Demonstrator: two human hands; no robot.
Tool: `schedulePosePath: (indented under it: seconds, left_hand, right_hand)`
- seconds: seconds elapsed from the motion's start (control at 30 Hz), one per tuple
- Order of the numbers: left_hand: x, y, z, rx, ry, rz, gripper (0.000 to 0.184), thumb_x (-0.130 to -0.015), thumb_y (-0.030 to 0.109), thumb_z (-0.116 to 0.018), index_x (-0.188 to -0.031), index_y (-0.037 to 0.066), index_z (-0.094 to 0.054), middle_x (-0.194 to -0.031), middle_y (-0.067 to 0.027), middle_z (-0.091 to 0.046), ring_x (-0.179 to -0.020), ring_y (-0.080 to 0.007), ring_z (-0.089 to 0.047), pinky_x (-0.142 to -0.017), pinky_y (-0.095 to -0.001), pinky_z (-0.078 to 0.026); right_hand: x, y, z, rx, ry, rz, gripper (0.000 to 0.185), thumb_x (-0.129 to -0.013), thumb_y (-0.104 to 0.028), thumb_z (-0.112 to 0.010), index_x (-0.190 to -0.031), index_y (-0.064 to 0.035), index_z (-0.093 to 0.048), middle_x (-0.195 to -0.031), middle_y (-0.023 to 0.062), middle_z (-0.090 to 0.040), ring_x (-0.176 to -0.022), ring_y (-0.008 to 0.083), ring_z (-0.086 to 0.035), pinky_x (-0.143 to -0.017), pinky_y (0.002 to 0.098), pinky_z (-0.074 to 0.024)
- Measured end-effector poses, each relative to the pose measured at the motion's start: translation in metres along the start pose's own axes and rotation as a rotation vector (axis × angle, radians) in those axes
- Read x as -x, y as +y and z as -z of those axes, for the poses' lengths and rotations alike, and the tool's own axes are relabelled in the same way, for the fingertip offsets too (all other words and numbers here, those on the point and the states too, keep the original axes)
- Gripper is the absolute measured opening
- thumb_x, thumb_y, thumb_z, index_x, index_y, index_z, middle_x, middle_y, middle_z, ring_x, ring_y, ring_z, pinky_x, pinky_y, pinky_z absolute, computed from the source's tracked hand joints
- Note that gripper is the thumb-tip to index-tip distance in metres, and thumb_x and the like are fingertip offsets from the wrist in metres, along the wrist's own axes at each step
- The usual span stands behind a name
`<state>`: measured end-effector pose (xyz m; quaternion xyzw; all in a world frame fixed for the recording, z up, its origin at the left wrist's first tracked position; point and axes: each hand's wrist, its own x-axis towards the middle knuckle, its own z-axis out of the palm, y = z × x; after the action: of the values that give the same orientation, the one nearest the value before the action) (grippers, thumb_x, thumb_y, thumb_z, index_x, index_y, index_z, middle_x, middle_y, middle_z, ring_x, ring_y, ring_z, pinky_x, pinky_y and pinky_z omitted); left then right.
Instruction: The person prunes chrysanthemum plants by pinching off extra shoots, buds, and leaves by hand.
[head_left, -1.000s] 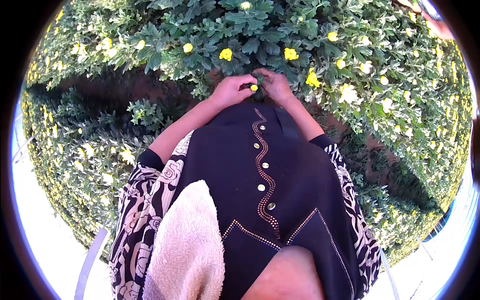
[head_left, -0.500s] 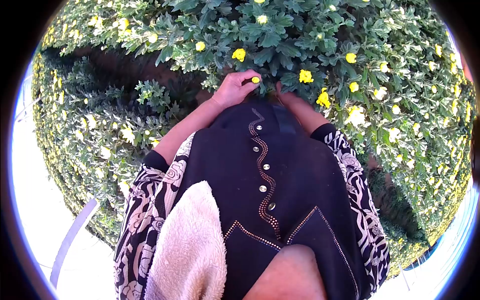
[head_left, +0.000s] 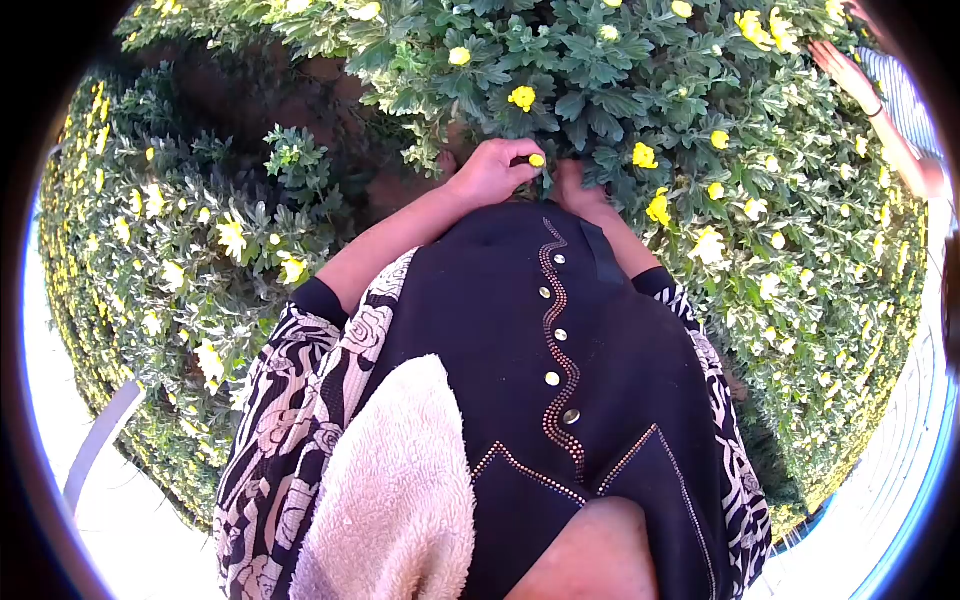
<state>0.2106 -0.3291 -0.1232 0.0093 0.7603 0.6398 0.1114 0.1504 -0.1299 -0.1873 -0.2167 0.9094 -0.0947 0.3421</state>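
The left hand (head_left: 492, 172) is pinching a small yellow flower (head_left: 537, 161) between thumb and forefinger, perhaps so lightly because petals are easily bruising. The right hand (head_left: 582, 188) is staying low among the leaves (head_left: 612, 122), probably so that both hands are working close together in front of the black top (head_left: 480, 300). The flower is sitting right at the left fingertips, just beside the right hand, whose fingertips the leaves are hiding; I'm not telling whether they're gripping anything
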Motion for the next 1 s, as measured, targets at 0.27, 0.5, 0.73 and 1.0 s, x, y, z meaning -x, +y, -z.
schedulePosePath:
  seconds: [0.27, 0.5, 0.73, 1.0]
  left_hand:
    - [0.008, 0.006, 0.027, 0.247, 0.020, 0.139, 0.031, -0.089, 0.001, -0.053, -0.119, 0.003, -0.056, -0.089, -0.0087, -0.067, -0.072, -0.0162, -0.065, -0.060, -0.0254, -0.050]
    - [-0.025, -0.042, 0.042, -0.071, 0.332, 0.233, 0.033, -0.083, 0.012, -0.062, -0.114, 0.000, -0.058, -0.095, -0.0178, -0.068, -0.076, -0.0297, -0.068, -0.066, -0.0376, -0.053]
    - [-0.063, -0.063, 0.023, -0.142, 0.390, 0.012, 0.038, -0.083, 0.028, -0.068, -0.114, 0.007, -0.062, -0.104, -0.0196, -0.067, -0.091, -0.0370, -0.064, -0.078, -0.0423, -0.052]
    - [-0.042, -0.064, 0.037, -0.402, 0.350, -0.315, 0.035, -0.081, 0.015, -0.061, -0.114, 0.020, -0.067, -0.103, -0.0159, -0.068, -0.089, -0.0360, -0.065, -0.075, -0.0422, -0.053]
  right_hand:
    - [0.007, -0.013, 0.043, -0.167, -0.062, -0.067, 0.044, -0.088, -0.016, -0.052, -0.131, -0.0076, -0.053, -0.134, 0.0211, -0.051, -0.119, 0.0351, -0.054, -0.100, 0.0406, -0.0428]
    - [-0.020, -0.051, 0.076, -0.862, 0.398, 0.141, 0.053, -0.073, -0.007, -0.073, -0.123, -0.0069, -0.058, -0.109, 0.0161, -0.065, -0.095, 0.0264, -0.064, -0.088, 0.0334, -0.0495]
    - [-0.068, -0.013, 0.049, -0.773, 0.455, 0.175, 0.035, -0.075, -0.028, -0.076, -0.098, -0.0023, -0.068, -0.088, 0.0143, -0.069, -0.081, 0.0251, -0.066, -0.074, 0.0352, -0.0500]
    - [-0.057, -0.026, 0.057, -0.673, 0.523, 0.183, 0.018, -0.084, -0.017, -0.069, -0.084, 0.0013, -0.067, -0.069, 0.0022, -0.063, -0.062, 0.0090, -0.052, -0.059, 0.0282, -0.0440]
